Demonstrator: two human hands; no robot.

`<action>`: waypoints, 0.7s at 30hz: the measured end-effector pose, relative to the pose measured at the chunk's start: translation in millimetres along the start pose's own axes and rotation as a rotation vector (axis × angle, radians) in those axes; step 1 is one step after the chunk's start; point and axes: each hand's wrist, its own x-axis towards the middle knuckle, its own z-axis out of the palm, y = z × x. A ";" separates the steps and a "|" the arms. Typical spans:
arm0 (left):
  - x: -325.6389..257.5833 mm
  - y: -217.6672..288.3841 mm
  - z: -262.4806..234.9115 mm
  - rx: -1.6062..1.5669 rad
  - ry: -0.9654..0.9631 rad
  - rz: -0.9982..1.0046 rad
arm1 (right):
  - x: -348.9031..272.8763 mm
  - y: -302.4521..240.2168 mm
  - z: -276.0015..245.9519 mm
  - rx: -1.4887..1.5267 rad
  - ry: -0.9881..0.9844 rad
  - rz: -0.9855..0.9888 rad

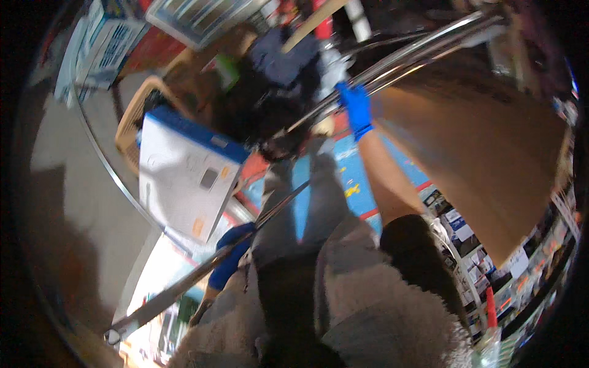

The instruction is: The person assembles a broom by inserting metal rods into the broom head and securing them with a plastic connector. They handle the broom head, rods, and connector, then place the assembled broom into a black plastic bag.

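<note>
The dark-blue-gloved left hand (229,265) wraps a long, slim, grey metal pole (196,275) — its long axis slanting from lower left toward upper right. The bright-blue-gloved right hand (356,111), farther from it, meets shiny metal tubes (423,50) — blur hides that grip.

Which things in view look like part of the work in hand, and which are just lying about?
Likely in the work:
- long metal pole, gripped by the left hand
- shiny metal poles, right hand at them, grip blurred

Apparently lying about:
- white-and-blue box
- tan basket
- brown sheet
</note>
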 end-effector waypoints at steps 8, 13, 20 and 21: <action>9.4 -2.5 -11.0 0.206 -0.116 0.205 | -61.1 -7.1 35.6 -0.230 0.016 -0.145; -1.7 4.6 -26.9 0.146 -0.118 0.168 | -60.2 -156.2 -59.3 -0.114 -0.004 -0.415; 0.5 12.1 -20.6 0.174 -0.182 0.171 | -130.2 -242.8 -127.2 -0.300 0.286 -0.284; 0.5 11.7 -19.0 0.206 -0.196 0.186 | -131.8 -223.0 -130.3 -0.275 0.319 -0.242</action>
